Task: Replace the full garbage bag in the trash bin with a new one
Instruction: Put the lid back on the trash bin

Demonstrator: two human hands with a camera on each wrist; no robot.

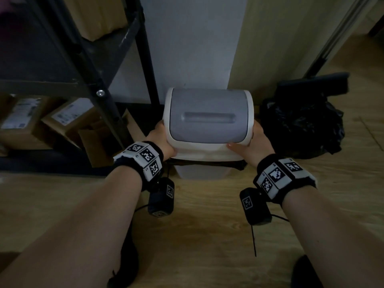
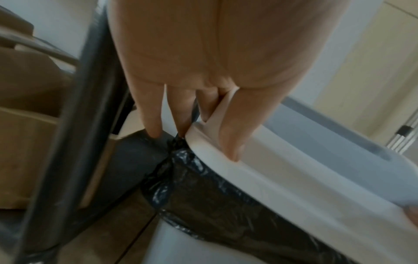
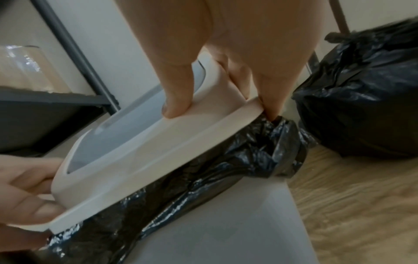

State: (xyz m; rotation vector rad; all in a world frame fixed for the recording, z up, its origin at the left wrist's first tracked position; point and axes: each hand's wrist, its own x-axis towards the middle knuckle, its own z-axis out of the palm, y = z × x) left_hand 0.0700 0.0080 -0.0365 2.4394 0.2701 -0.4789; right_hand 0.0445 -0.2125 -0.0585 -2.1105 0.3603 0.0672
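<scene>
You are seating lid (image 1: pixel 208 119) on trash bin (image 1: pixel 202 172) over new black bag (image 3: pixel 226 171); left hand (image 1: pixel 163 140) and right hand (image 1: pixel 252 142) fingers gripping lid ends. Next: press down evenly, release.

Head view: high, facing down and forward, both hands mid-frame. Wrist views: close, each looking along its fingers from opposite sides. All three share the lid (image 1: pixel 208 119) between the fingers.

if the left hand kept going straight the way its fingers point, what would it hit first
Most likely the black bag folded over the bin rim just under the lid edge. The left hand grips that lid's side, fingers pointing down past the edge. Depth is unclear; the outer fingers might pass beside the bin.
</scene>
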